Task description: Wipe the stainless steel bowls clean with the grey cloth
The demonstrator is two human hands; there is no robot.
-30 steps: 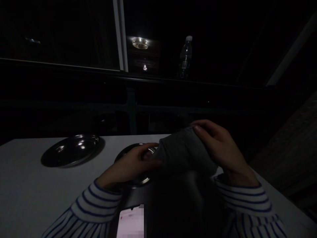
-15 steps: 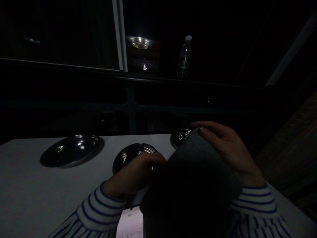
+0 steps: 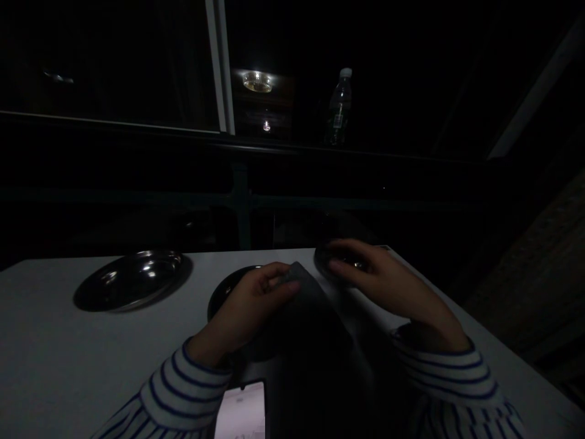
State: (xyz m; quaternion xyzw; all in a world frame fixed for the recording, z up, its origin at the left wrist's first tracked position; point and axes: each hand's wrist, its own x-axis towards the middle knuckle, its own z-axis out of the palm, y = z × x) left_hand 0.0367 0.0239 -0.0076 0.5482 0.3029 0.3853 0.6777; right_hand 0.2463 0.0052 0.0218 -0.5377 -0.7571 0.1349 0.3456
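My left hand (image 3: 249, 299) pinches the upper corner of a dark grey cloth (image 3: 311, 311) that hangs down over a round metal dish (image 3: 223, 289) in the middle of the white table (image 3: 59, 353). My right hand (image 3: 381, 283) has let the cloth go and reaches over a small metal bowl (image 3: 324, 259) at the table's far edge, fingers curved over its rim. Whether those fingers grip the bowl is too dark to see. Both arms wear blue-striped white sleeves.
A larger oval metal plate (image 3: 132, 277) lies at the left of the table. A lit phone screen (image 3: 240, 411) sits at the near edge. Beyond the table, a plastic water bottle (image 3: 339, 107) stands on a dark ledge by a window frame. The room is very dark.
My right hand released the cloth's top edge and moved down to the small bowl. The cloth dropped from held-up to hanging from my left hand, uncovering the bowl.
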